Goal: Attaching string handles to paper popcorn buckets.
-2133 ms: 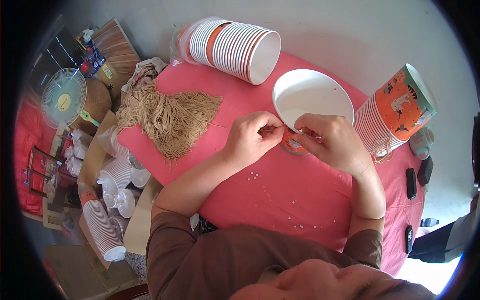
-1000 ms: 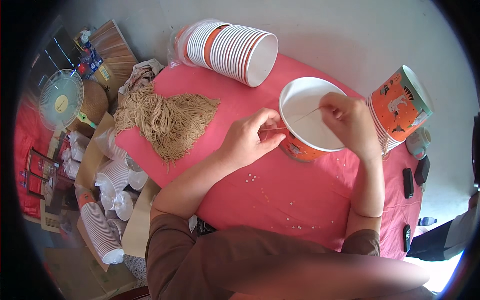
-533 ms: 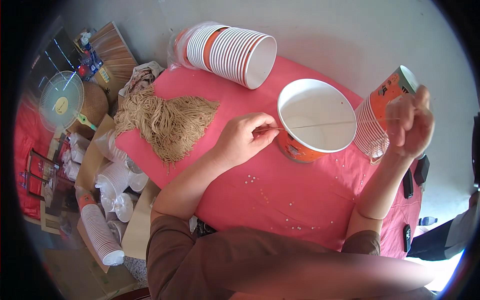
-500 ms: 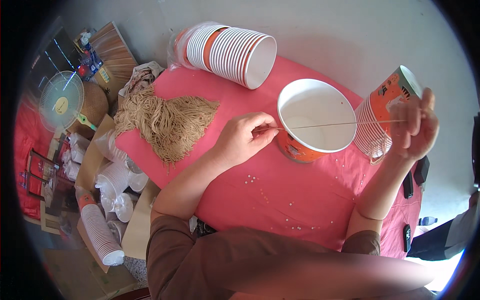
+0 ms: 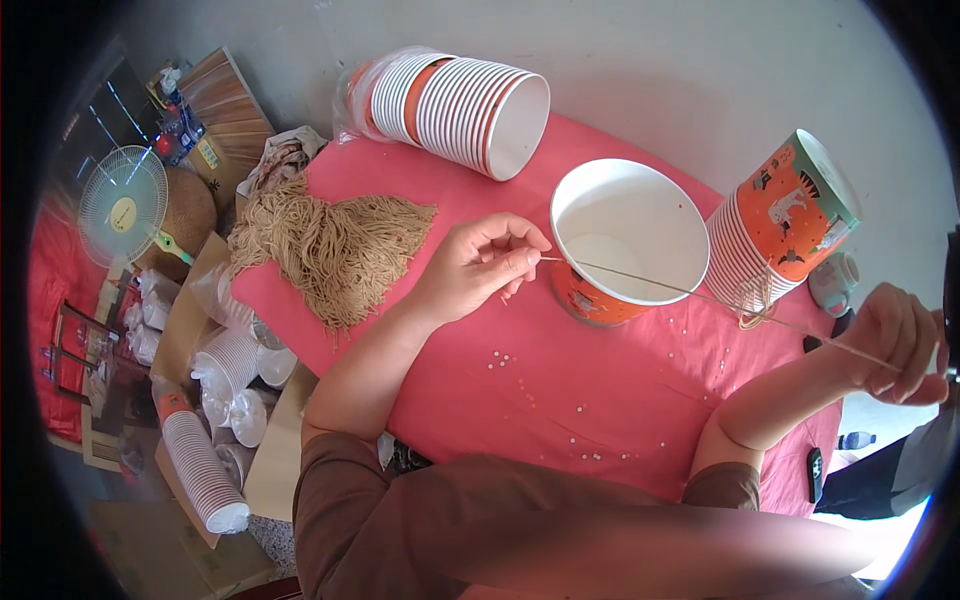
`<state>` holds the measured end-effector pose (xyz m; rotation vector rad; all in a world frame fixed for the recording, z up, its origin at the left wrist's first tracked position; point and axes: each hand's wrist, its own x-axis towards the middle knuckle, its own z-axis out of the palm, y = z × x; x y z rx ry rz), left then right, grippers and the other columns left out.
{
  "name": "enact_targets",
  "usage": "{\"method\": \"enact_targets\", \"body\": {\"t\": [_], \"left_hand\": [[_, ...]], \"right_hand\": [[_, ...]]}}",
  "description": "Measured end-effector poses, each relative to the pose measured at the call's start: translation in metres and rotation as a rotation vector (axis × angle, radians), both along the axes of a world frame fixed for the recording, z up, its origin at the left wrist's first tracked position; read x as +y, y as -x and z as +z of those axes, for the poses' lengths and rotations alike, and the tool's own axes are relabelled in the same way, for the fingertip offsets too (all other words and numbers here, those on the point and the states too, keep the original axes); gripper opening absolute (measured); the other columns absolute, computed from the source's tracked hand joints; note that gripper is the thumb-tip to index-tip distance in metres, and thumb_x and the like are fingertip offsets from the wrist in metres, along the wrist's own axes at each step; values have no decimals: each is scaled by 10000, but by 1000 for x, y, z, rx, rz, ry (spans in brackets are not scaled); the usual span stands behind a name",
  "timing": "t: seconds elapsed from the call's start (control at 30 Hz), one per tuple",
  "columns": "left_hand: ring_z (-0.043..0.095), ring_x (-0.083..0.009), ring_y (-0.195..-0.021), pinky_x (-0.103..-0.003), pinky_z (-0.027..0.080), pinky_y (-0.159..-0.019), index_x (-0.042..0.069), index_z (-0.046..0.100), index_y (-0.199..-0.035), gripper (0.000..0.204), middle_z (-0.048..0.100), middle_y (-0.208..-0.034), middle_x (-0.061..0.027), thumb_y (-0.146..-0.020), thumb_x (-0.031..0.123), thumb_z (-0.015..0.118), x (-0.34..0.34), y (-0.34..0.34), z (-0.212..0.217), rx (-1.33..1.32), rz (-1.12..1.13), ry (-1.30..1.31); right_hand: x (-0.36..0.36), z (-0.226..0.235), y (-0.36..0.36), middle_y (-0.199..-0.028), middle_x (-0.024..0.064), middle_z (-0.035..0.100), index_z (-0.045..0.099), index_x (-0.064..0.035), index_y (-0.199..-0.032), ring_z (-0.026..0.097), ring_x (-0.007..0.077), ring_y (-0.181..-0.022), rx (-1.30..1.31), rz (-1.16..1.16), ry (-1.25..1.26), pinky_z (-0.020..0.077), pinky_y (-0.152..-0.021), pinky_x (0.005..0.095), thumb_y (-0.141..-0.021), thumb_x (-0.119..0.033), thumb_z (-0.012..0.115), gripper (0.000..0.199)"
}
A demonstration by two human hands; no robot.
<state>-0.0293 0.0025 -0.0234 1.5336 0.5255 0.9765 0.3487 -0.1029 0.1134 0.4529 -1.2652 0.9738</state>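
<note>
A thin tan string (image 5: pixel 640 278) runs taut between my two hands, over the near rim of a white-and-orange paper bucket (image 5: pixel 588 300). The bucket stands upright, and I see no contents beyond a small red speck on its inner wall. Pinched at the thumb and fingertips, the string's left end is in my left hand (image 5: pixel 475 268), just left of the bucket. My right hand (image 5: pixel 900 345) grips the other end past the table's right edge, with its fingers curled. Beside the bucket, a stack of upside-down paper buckets (image 5: pixel 785 215) has loops of tan cord (image 5: pixel 757 303) at its base.
A pile of tan strings (image 5: pixel 345 250) lies on the red-covered table (image 5: pixel 480 410), with a wrapped stack of buckets (image 5: pixel 450 110) behind. Small white dots are scattered near me. At left are a fan (image 5: pixel 124 212) and a cardboard box (image 5: pixel 265 440) with stacked cups. A black remote (image 5: pixel 815 475) lies at right.
My right hand has swung right and down, away from the bucket stack. The string now stretches longer and slants downward to the right. My left hand has barely shifted.
</note>
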Motion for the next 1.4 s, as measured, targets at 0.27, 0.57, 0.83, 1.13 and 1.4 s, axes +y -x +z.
{"method": "enact_targets", "body": {"t": [0.27,0.57,0.83,1.13,1.4], "left_hand": [[590,-87,-632,-232,483,-558,10,636,-1068,131,641,-790,-39,-967,85,600,0,-1,1,-110,-129,138],[693,-174,-874,-303,559,-730,9,636,-1151,229,702,-1022,-113,-969,16,497,3,6,-3,-227,-320,243],[702,-243,-945,-361,563,-853,3,599,-1146,208,681,-1086,-155,-953,-33,532,-3,-1,1,-93,-109,97],[696,-183,-915,-311,579,-844,-32,618,-1092,153,690,-1027,-126,-944,-40,580,0,-4,-3,-159,21,12],[638,-101,-794,-246,544,-699,5,569,-1040,90,656,-990,-79,-956,14,599,-5,-12,-8,-194,135,-185]], "right_hand": [[-2,-13,24,-690,25,544,524,-118,-801,485,125,-396,-48,-284,134,344,-495,249,-815,-180,730,216],[53,-48,112,-864,143,665,661,20,-910,633,287,-729,-1476,-899,103,486,-659,380,-901,-198,655,218],[59,-54,113,-681,109,626,637,-25,-778,631,295,-657,-1571,-747,205,469,-593,394,-847,-129,670,129],[60,-57,118,-683,110,626,629,-29,-789,634,284,-641,-1534,-848,130,467,-577,382,-809,-90,687,86],[58,-56,120,-700,118,619,624,-29,-794,625,296,-646,-1535,-828,93,461,-578,393,-814,-100,682,93]]}}
